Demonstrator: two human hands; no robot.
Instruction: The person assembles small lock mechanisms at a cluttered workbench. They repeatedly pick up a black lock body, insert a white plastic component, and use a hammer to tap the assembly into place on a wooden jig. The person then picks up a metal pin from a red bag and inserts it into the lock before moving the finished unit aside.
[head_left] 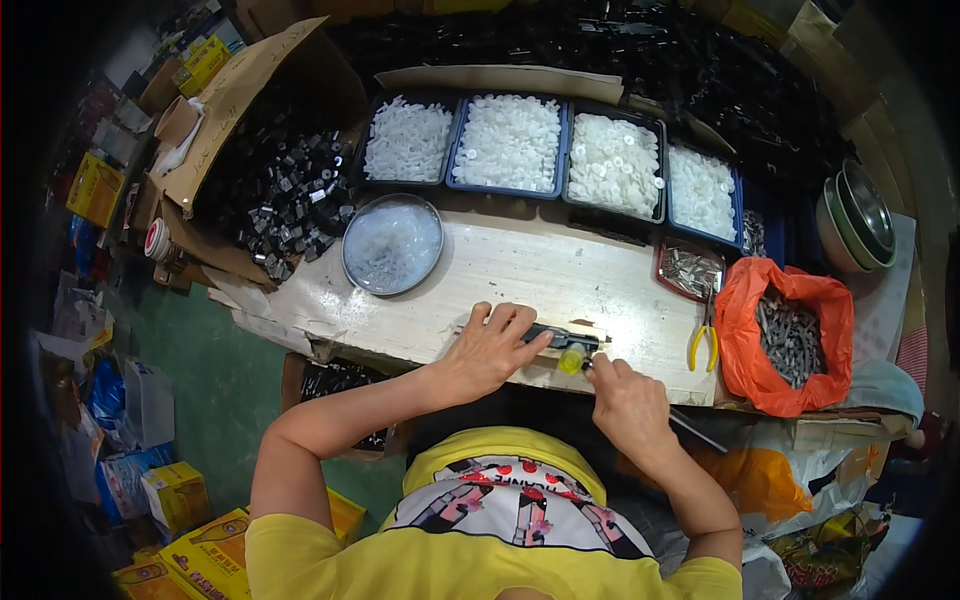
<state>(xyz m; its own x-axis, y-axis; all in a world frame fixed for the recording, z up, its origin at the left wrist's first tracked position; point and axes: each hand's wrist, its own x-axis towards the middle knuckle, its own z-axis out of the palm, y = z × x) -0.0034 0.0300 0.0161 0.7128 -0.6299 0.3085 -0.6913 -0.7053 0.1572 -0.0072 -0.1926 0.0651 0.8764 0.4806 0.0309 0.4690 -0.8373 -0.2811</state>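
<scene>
My left hand (484, 352) rests at the front of the bench, its bent fingers holding a long black part (552, 336) that lies on the bench top. Against the right end of that part is a round, translucent yellow-green piece (572, 360). My right hand (630, 402) is closed just right of it, fingertips pinched near a small dark end; what they grip is mostly hidden. From behind my right hand a thin grey metal rod (698, 430) slants down past the bench edge; whether the hand holds it is unclear.
Trays of white plastic pieces (508, 142) line the back. A round dish (394, 244) stands left, beside a carton of black parts (300, 205). Yellow-handled pliers (703, 345), a small tray of metal pins (690, 268) and a red bag of grey parts (790, 338) are right.
</scene>
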